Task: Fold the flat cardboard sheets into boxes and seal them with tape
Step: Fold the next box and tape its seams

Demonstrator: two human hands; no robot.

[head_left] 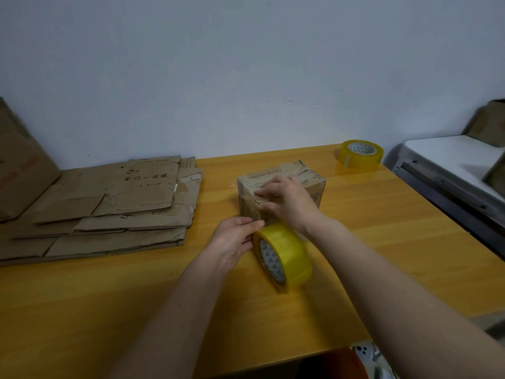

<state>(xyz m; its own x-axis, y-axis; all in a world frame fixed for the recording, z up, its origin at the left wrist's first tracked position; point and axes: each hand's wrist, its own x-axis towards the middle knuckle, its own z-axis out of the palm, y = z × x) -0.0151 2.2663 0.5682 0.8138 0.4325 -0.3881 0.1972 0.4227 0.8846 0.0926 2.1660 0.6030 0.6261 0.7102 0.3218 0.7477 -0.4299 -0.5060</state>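
A small folded cardboard box (pixel 308 175) stands in the middle of the yellow wooden table (pixel 136 296). My right hand (pixel 287 199) rests on the box's near top edge, its fingers pressing a strip of clear tape down onto the front face. Just in front of the box, a roll of yellow tape (pixel 284 257) stands on edge, and my left hand (pixel 235 240) holds it at its left side, thumb on the rim. The tape runs from the roll up to the box. A stack of flat cardboard sheets (pixel 109 206) lies on the left.
A second yellow tape roll (pixel 360 154) lies flat at the table's far right corner. A larger cardboard box (pixel 19 165) stands at the far left. A white table (pixel 451 165) with more cardboard adjoins on the right. A wall rises directly behind.
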